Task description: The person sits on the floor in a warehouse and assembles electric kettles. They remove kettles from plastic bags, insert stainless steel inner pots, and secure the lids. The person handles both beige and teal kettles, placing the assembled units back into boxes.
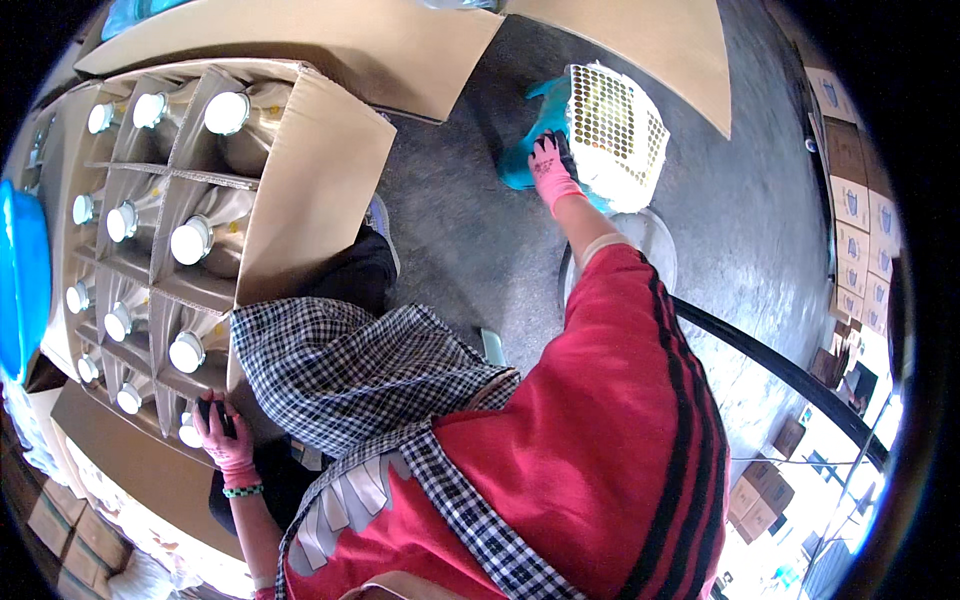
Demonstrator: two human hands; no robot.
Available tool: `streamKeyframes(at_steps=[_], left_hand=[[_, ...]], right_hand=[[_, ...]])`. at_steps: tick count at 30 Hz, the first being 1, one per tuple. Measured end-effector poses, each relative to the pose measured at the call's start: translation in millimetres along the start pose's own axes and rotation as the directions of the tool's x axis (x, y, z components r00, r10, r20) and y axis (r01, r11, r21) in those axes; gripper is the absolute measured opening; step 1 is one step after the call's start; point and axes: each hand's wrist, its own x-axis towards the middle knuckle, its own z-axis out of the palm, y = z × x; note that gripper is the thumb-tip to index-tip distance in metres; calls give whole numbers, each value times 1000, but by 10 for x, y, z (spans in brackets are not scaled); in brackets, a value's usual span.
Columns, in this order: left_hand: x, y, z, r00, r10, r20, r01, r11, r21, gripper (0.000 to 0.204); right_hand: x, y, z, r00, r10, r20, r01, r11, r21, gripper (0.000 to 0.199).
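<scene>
At the near-right corner of the carton, the left hand rests with its fingers curled over a white-capped bottle; how firmly that grip closes, I cannot tell from where I stand. Beyond the carton's right edge, the right hand reaches to the left side of a dotted sheet, lying on a white pile above what looks like a teal stool. Those fingers are bent, but whether they have hold of anything is hidden. A sideways tug could drag the pile onto the floor; leaning hard on the bottle might buckle the cardboard dividers.
</scene>
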Motion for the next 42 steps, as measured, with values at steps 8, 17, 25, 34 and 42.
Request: streamKeyframes(at_steps=[8,17,25,34,42], left_hand=[[-14,-72,34,999,50,-1,-50,997,55,26],[-23,-84,48,999,51,9,-52,997,65,26],[-53,-119,69,997,70,-14,-69,995,68,28],[-54,-142,95,1000,9,13,-10,996,89,30],[-27,-117,56,998,46,34,-50,991,126,30]], right_hand=[[-415,759,-308,750,557,-358,-254,741,621,58],[-638,740,-55,802,531,273,-526,410,745,76],[-662,666,-468,823,558,105,-500,624,601,92],[-409,540,-446,896,442,-46,-370,799,473,65],[-150,313,-73,956,259,-138,-203,922,329,30]])
